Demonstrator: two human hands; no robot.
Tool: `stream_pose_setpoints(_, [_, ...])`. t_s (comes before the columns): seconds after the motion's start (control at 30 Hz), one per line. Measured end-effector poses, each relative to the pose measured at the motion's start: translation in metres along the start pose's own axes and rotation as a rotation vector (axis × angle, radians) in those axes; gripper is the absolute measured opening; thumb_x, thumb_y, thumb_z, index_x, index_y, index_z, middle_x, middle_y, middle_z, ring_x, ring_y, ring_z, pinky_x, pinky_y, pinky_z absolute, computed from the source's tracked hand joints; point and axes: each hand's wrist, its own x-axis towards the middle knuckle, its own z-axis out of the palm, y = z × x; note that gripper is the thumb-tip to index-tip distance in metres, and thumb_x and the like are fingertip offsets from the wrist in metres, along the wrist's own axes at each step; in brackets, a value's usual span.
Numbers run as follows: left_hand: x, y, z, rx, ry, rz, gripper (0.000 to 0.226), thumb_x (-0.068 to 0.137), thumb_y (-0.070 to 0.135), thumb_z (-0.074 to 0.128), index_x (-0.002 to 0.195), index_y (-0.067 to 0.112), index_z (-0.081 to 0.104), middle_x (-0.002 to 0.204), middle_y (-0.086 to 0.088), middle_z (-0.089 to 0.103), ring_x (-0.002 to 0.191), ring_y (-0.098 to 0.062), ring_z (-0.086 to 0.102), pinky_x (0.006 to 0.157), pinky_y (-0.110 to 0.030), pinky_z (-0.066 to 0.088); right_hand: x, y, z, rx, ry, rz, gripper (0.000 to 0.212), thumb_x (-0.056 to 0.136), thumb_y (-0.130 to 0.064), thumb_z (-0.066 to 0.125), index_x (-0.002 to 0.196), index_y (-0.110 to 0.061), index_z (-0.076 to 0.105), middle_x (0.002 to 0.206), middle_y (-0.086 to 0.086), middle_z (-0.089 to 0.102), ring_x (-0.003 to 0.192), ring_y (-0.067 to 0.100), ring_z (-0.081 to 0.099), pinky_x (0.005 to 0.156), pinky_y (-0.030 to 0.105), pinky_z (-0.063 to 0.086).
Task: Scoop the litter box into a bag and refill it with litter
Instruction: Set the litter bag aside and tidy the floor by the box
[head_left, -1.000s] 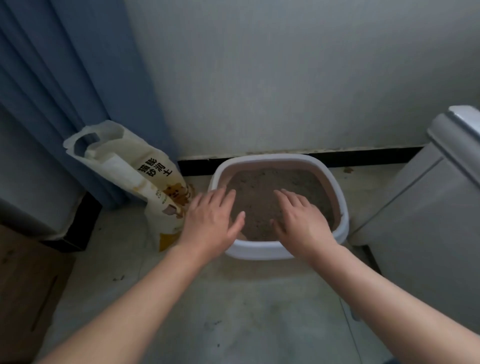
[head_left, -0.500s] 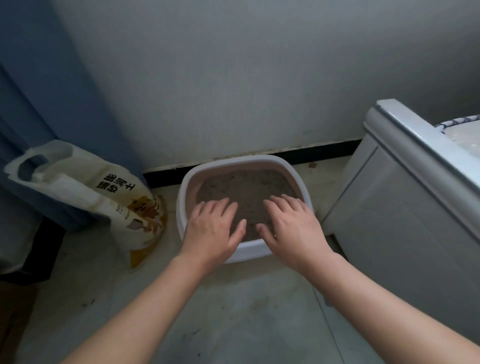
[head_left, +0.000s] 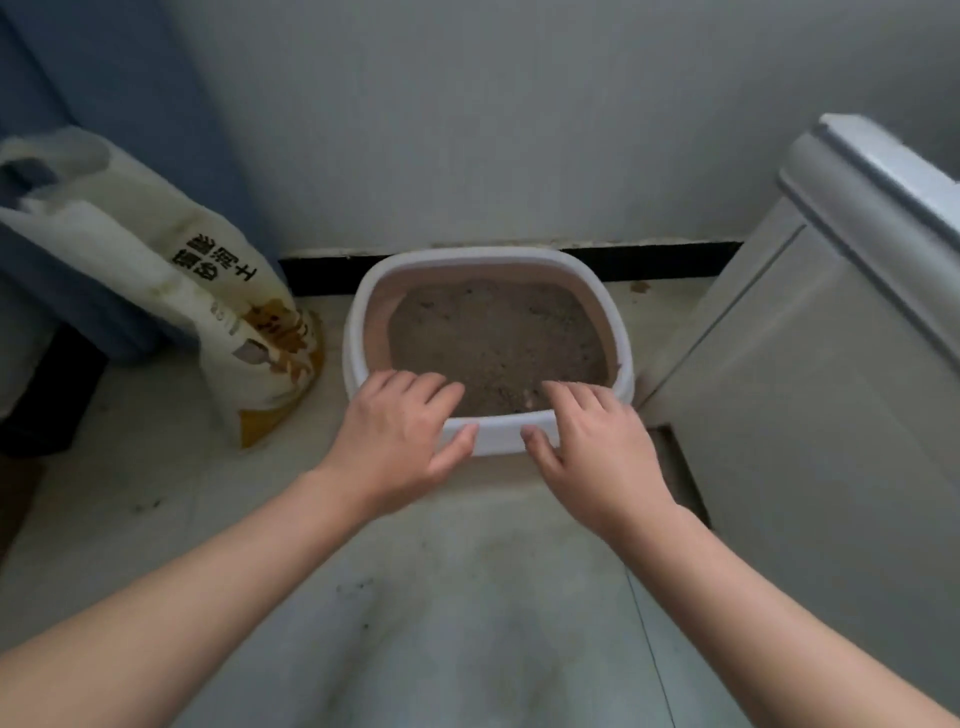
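Fingers (head_left: 415, 387) of the left hand (head_left: 400, 441) reach over the near rim of the litter box (head_left: 354, 332), lightly bent, tips above the litter (head_left: 493, 332). Left thumb lies against the outer front wall, so the rim sits between thumb and fingers. Right hand (head_left: 592, 447) mirrors it: fingers over the rim, thumb tip on the outside face. Both hands hold the near rim, palms down, backs to the camera. How tight the hold is can't be told. Bare forearms come in from the bottom corners and converge on the box, wrists roughly straight.

Litter box sits on the floor (head_left: 467, 597) against the black baseboard (head_left: 322, 273), between the litter bag (head_left: 218, 322) and a pale cabinet (head_left: 805, 405). The box is a rounded rectangle of smooth plastic with a thick white rolled rim and a pinkish inner wall. Litter is grey-brown, grainy and uneven, with a few pale lumps.

Litter bag is just left of the box and leans left. It is crinkled white plastic with black printed characters, an orange-yellow base panel and a cut-out handle at the top. Floor is pale, smooth, scuffed, with dark specks. Wall (head_left: 493, 130) is matte grey-white. Blue curtain (head_left: 119, 78) hangs in folds behind the bag. Cabinet is flat-panelled with a moulded top edge.
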Motion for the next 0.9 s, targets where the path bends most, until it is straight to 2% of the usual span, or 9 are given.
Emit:
stream_pose_setpoints(0.1, [-0.045,-0.004,0.005,0.015,-0.039,-0.034,0.048,0.095,0.051,0.044,0.113,0.014,0.069,0.106,-0.004,0.071,0.092,-0.027,0.066,0.08,-0.041,0.049,-0.025,-0.017,0.031,0.003,-0.04,-0.081,0.051,0.092,-0.045,0.05,0.13,-0.013,0.057,0.121,0.005,0.065,0.111,0.03,0.06,0.089,0.041,0.048])
stream_pose_setpoints(0.2, [-0.09,-0.009,0.002,0.03,-0.073,-0.149,0.051,0.096,0.052,0.041,0.116,0.014,0.068,0.107,-0.003,0.071,0.094,-0.026,0.065,0.081,-0.04,0.049,-0.046,-0.042,0.047,-0.022,-0.106,-0.143,0.055,0.092,-0.048,0.05,0.138,-0.017,0.049,0.127,0.002,0.061,0.116,0.028,0.056,0.092,0.041,0.045])
stream_pose_setpoints(0.37, [-0.169,-0.01,-0.009,0.053,-0.153,-0.33,0.053,0.095,0.054,0.037,0.108,0.014,0.069,0.098,-0.004,0.07,0.09,-0.029,0.064,0.077,-0.041,0.048,-0.089,-0.081,0.056,0.017,-0.182,-0.252,0.054,0.089,-0.052,0.04,0.128,-0.017,0.056,0.117,0.001,0.065,0.108,0.029,0.059,0.085,0.039,0.047])
stream_pose_setpoints(0.47, [-0.201,-0.009,-0.012,0.079,-0.172,-0.351,0.054,0.095,0.056,0.034,0.11,0.016,0.068,0.101,-0.002,0.07,0.093,-0.027,0.064,0.081,-0.041,0.048,-0.1,-0.106,0.062,0.011,-0.213,-0.328,0.054,0.09,-0.052,0.041,0.129,-0.019,0.054,0.12,-0.001,0.064,0.112,0.028,0.057,0.089,0.039,0.047])
stream_pose_setpoints(0.6, [-0.222,-0.016,-0.016,0.09,-0.17,-0.433,0.056,0.095,0.056,0.031,0.112,0.017,0.068,0.104,-0.001,0.07,0.095,-0.025,0.064,0.082,-0.04,0.048,-0.095,-0.135,0.057,0.016,-0.186,-0.384,0.049,0.093,-0.052,0.044,0.129,-0.02,0.053,0.124,-0.002,0.062,0.116,0.027,0.055,0.092,0.039,0.044])
stream_pose_setpoints(0.77, [-0.228,-0.025,-0.023,0.075,-0.161,-0.517,0.062,0.094,0.058,0.024,0.112,0.018,0.067,0.103,-0.001,0.07,0.094,-0.025,0.064,0.08,-0.038,0.046,-0.097,-0.146,0.042,0.03,-0.159,-0.348,0.045,0.095,-0.05,0.045,0.128,-0.021,0.054,0.123,-0.002,0.062,0.117,0.026,0.054,0.092,0.038,0.043])
stream_pose_setpoints(0.9, [-0.226,-0.025,-0.027,0.068,-0.111,-0.51,0.062,0.094,0.058,0.022,0.112,0.018,0.066,0.105,0.0,0.069,0.096,-0.025,0.063,0.081,-0.037,0.046,-0.09,-0.152,0.044,0.012,-0.143,-0.362,0.046,0.095,-0.05,0.045,0.129,-0.02,0.053,0.125,-0.001,0.062,0.117,0.026,0.054,0.094,0.038,0.042])
